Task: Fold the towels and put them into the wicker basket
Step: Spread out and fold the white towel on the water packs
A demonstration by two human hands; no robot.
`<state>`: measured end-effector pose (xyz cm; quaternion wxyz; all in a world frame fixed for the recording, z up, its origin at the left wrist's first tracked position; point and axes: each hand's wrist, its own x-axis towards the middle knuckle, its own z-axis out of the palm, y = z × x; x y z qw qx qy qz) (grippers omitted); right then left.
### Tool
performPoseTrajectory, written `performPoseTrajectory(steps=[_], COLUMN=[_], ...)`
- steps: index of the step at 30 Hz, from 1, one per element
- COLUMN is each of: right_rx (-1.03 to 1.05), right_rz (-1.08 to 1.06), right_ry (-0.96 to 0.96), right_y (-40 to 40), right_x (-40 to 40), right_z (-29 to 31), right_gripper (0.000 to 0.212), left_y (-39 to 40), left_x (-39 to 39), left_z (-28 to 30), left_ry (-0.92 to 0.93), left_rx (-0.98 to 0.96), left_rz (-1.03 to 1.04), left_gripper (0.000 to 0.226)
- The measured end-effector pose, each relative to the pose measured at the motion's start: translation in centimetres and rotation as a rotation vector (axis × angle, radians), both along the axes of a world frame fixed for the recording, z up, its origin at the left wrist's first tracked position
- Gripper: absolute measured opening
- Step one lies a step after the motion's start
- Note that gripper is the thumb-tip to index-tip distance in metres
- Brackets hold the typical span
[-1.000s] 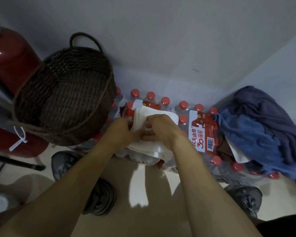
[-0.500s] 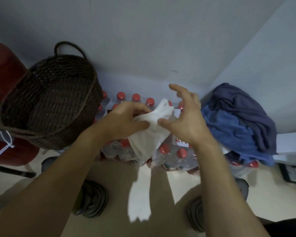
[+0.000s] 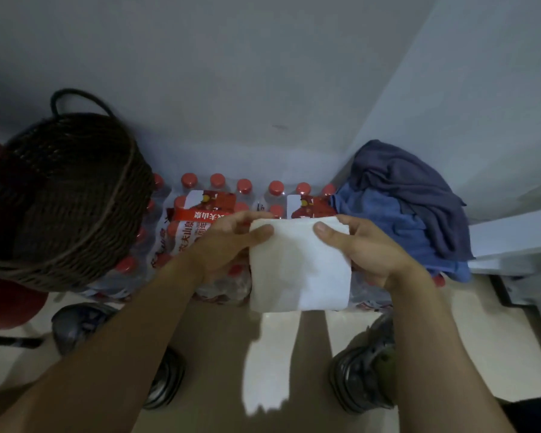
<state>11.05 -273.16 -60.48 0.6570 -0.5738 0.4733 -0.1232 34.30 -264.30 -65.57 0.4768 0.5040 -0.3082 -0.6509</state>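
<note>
Looking down, you have shrink-wrapped packs of red-capped water bottles (image 3: 219,195) lined against the wall (image 3: 231,73), filling the space between the wicker basket (image 3: 60,198) at 9 o'clock and a heap of blue and dark towels (image 3: 403,207) at 3 o'clock. The basket sits on the bottle packs, its mouth tilted toward you, and nothing shows inside it. At centre hangs a white towel (image 3: 297,264), a smooth folded rectangle in front of the bottles. Your left hand (image 3: 228,242) pinches its top left corner, thumb on the front; your right hand (image 3: 366,248) pinches the top right corner the same way. Your shoes (image 3: 366,376) stand on the pale floor (image 3: 466,339) at 6 o'clock. A red object (image 3: 10,304) at 8 o'clock is cut off by the frame, too dim to identify.
</note>
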Motion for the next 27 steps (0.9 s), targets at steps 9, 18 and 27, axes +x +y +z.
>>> performPoseTrajectory(steps=[9,18,27], right_rx=[-0.502,-0.534,-0.505], right_rz=[-0.476,0.113,0.017], right_ry=[0.317,0.356,0.399], right_y=[-0.4,1.0,2.1], right_x=[0.2,2.2,3.6], right_z=[-3.9,-5.1,-7.7], right_gripper=[0.031,0.041,0.038], left_y=[-1.6,1.9,3.4], left_x=[-4.0,-5.3,-7.6], left_z=[-2.4,-1.8,-1.4], left_ry=[-0.439,-0.968,-0.961], left_rx=[-0.063,0.044,-0.11], left_rz=[0.399,0.148,0.182], left_gripper=[0.047,0.038,0.02])
